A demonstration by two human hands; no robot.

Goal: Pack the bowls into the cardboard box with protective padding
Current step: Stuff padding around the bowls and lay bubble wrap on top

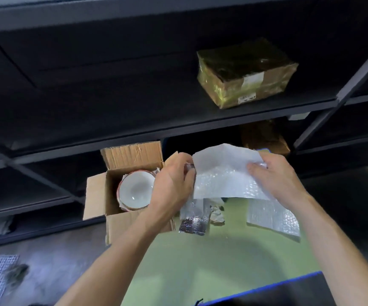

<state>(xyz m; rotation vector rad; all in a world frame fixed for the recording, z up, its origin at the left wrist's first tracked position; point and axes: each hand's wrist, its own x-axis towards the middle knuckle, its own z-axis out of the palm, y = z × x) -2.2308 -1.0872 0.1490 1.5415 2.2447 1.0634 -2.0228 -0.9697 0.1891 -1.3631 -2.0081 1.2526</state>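
The cardboard box [116, 224] stands open with a white, red-rimmed bowl [136, 191] already inside it, mouth up; whether more bowls lie beneath it cannot be told. Just right of the box, the left hand [172, 186] and the right hand [275, 175] each pinch an edge of a bubble-wrap sheet [222, 173], holding it spread above the green mat [200, 261]. A second sheet [273, 217] lies farther right of the box. The bowl looks placed; the top padding and closing the flaps seem left to do.
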